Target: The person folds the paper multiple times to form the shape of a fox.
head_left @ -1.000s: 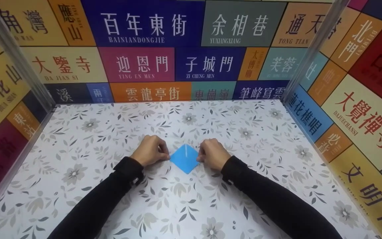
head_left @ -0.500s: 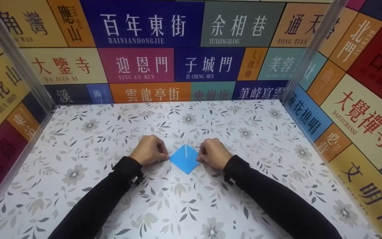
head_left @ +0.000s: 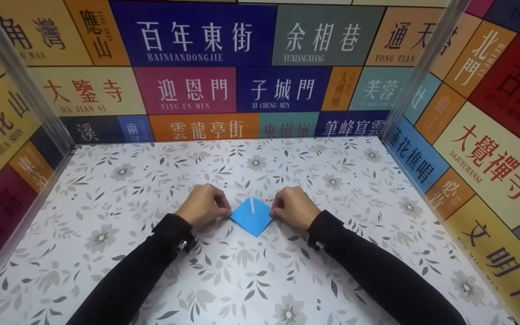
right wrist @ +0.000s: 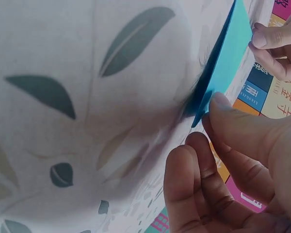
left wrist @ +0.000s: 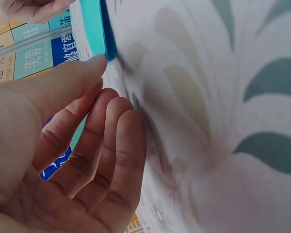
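A small blue piece of folded paper (head_left: pixel 252 219), diamond-shaped with a pale slit near its top corner, lies between the two hands in the head view. My left hand (head_left: pixel 205 205) pinches its left corner between thumb and forefinger. At the opposite corner, my right hand (head_left: pixel 294 207) pinches the paper in the same way. The left wrist view shows the thumb on the tip of the blue paper (left wrist: pixel 98 29), the other fingers curved below. Seen from the right wrist, the folded paper (right wrist: pixel 228 58) stands slightly off the tabletop at its edge, layers apart.
A white tabletop (head_left: pixel 151 280) with grey flowers and leaves lies under both hands. Colourful sign-covered panels (head_left: pixel 188 90) stand at the back and both sides, with clear corner strips (head_left: pixel 415 76) where they meet.
My right hand has shifted slightly right, and the paper's right corner shows a little more. The left hand stays nearly where it was.
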Action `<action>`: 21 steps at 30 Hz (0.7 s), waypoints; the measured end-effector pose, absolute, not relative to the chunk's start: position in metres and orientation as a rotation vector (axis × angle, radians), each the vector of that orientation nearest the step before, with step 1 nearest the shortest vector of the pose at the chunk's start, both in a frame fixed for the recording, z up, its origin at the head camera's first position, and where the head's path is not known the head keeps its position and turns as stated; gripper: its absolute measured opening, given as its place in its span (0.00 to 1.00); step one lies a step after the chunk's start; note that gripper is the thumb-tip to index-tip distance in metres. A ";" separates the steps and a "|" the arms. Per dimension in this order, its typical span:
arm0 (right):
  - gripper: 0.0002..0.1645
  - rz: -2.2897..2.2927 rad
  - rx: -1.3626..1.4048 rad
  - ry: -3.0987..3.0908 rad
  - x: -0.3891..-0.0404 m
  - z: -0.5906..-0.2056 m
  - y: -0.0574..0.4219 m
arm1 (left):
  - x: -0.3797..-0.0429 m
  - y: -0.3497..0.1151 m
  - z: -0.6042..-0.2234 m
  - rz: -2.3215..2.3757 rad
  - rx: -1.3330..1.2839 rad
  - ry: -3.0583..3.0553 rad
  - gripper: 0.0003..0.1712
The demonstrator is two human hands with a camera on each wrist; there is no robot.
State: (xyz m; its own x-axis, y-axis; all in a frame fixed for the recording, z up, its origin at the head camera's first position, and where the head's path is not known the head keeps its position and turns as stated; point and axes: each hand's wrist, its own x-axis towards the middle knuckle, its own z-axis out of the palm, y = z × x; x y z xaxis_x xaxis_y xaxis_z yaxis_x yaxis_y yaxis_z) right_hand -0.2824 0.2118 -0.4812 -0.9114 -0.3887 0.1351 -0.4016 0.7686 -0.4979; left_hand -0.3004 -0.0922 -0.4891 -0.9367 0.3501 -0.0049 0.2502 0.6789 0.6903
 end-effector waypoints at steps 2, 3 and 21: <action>0.07 0.834 0.638 -2.932 -0.282 -0.480 0.213 | -0.301 -0.092 -0.488 1.112 0.478 2.741 0.05; 0.07 0.835 0.629 -2.932 -0.282 -0.479 0.213 | -0.301 -0.092 -0.487 1.114 0.469 2.740 0.05; 0.07 0.894 0.510 -2.883 -0.291 -0.468 0.242 | -0.305 -0.112 -0.480 1.001 0.487 2.960 0.14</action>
